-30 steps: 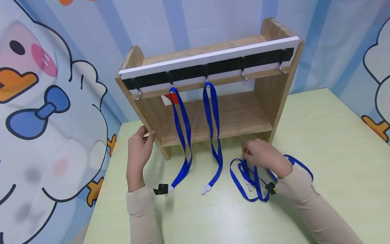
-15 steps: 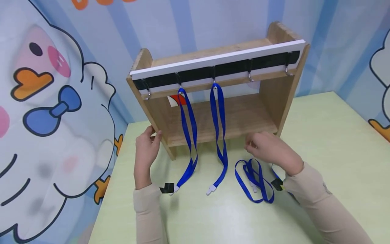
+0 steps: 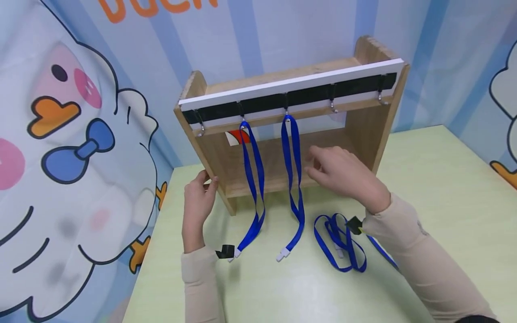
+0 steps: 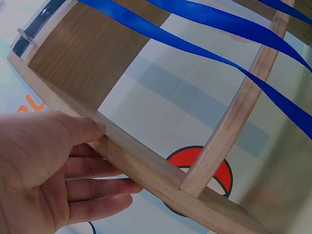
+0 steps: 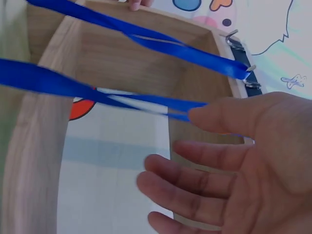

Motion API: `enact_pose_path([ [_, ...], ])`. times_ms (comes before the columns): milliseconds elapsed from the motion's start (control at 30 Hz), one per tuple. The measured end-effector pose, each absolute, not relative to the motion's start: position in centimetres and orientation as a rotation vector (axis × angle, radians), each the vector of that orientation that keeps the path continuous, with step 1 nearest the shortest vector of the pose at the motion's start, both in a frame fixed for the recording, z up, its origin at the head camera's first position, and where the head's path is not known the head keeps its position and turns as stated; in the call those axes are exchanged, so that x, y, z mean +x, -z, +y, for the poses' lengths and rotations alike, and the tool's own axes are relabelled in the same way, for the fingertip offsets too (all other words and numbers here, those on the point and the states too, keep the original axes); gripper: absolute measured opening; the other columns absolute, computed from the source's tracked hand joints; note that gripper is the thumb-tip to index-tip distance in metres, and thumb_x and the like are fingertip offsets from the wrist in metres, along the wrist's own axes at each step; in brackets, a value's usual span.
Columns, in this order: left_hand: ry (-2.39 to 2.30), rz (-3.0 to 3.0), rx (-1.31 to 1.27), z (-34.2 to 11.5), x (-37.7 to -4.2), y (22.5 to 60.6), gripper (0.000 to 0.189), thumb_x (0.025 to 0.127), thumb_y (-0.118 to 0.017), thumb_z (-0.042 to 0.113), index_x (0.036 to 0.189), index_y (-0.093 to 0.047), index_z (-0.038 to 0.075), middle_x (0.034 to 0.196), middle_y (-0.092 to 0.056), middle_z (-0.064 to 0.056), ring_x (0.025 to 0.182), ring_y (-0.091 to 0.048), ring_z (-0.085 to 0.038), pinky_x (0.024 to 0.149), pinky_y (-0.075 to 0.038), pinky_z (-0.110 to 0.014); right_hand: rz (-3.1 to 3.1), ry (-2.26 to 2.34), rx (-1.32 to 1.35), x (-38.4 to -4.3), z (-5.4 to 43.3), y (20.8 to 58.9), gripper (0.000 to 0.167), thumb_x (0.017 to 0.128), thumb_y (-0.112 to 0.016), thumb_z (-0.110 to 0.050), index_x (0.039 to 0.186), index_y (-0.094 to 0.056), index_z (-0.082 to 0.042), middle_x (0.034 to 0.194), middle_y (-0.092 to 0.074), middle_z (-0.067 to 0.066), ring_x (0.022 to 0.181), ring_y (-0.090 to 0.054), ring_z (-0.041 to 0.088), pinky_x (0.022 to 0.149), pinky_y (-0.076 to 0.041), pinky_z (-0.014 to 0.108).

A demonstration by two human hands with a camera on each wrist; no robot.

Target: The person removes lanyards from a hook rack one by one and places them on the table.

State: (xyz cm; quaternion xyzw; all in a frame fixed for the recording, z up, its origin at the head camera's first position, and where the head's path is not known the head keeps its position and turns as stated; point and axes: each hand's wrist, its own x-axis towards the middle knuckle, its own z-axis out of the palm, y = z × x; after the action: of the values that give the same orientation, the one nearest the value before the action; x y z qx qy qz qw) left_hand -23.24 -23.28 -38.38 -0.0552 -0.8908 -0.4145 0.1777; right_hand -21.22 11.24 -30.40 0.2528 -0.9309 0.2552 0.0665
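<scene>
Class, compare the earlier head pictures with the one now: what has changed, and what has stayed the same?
The right hand has moved up and leftward from over the loose lanyards to beside the hanging lanyard on the middle hook. It holds nothing now; whether it gripped one earlier is unclear. The left hand still grips the wooden rack, and two lanyards still hang.

A wooden rack [image 3: 272,161] is held at left by the left hand [image 3: 199,199]. A left lanyard [image 3: 260,177] and a right lanyard [image 3: 296,154], both blue, are hung from hooks [image 3: 287,110]; at near right, a looped lanyard [image 3: 333,235] and partly hidden blue strap [image 3: 383,252] are laid on the table [image 3: 266,291].
</scene>
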Motion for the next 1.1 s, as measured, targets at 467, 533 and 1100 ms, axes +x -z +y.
enact_pose_path([
  [467, 1.190, -2.546, -0.118, -23.2, -22.9, 38.7, 0.040, 0.105, -0.055, 0.018, 0.137, -0.055, -0.006, 0.133, -0.062, -0.025, 0.103, -0.071, -0.038, 0.084, -0.060, -0.049, -2.550, -0.957, 0.618, -21.9, 8.7, 27.8, 0.037, 0.102, -0.061, -0.023, 0.130, -0.056, 0.001, 0.071, -0.059, 0.006, 0.059, -0.053, 0.021, 0.054, -0.043, 0.033],
  [533, 1.175, -2.540, -0.130, -23.2, -23.1, 38.5, 0.040, 0.105, -0.056, 0.019, 0.136, -0.056, -0.006, 0.132, -0.062, -0.025, 0.102, -0.071, -0.038, 0.083, -0.060, -0.049, -2.514, -0.976, 0.585, -22.0, 8.4, 27.4, 0.038, 0.103, -0.060, -0.025, 0.131, -0.056, 0.000, 0.066, -0.055, 0.005, 0.056, -0.050, 0.022, 0.051, -0.039, 0.033],
  [1100, 1.134, -2.528, -0.136, -23.1, -23.3, 38.5, 0.039, 0.106, -0.055, 0.018, 0.135, -0.056, -0.007, 0.131, -0.063, -0.025, 0.100, -0.072, -0.039, 0.081, -0.060, -0.050, -2.258, -0.954, 0.588, -21.5, 6.9, 26.3, 0.017, 0.100, -0.061, -0.009, 0.110, -0.068, 0.003, 0.069, -0.058, 0.009, 0.056, -0.047, 0.021, 0.049, -0.037, 0.032],
])
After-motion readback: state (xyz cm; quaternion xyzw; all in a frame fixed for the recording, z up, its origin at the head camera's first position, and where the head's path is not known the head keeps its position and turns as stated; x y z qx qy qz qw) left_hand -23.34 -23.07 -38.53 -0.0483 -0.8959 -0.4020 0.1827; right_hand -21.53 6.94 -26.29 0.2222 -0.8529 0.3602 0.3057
